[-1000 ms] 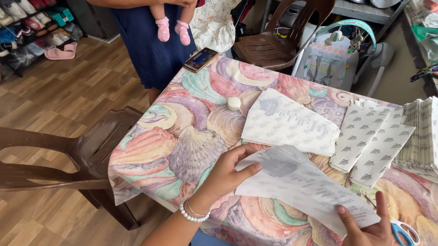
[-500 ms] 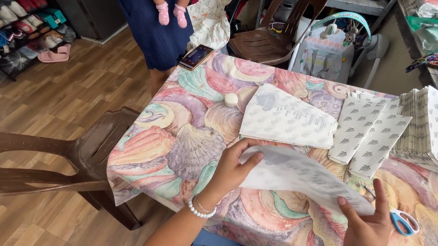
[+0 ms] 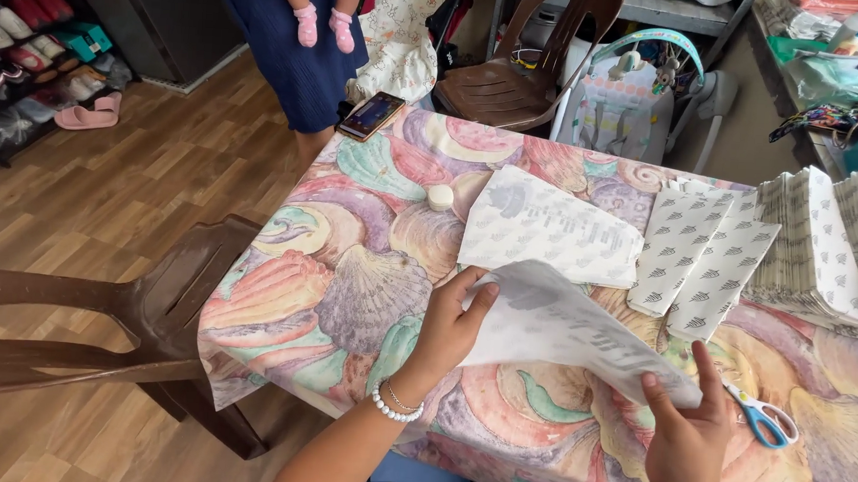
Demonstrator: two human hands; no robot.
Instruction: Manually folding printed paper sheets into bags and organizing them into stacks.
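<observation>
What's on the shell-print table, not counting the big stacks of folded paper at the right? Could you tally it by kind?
Large flat printed paper sheets: 2, one held by both hands, one lying flat
Folded patterned paper bags laid out singly: 2
Blue-handled scissors: 1
Phone: 1
Small round white lid: 1
Total: 7

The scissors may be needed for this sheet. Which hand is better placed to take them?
Right, probably: the right hand lies beside the blue-handled scissors, while the left hand grips the paper sheet at its far edge.
</observation>
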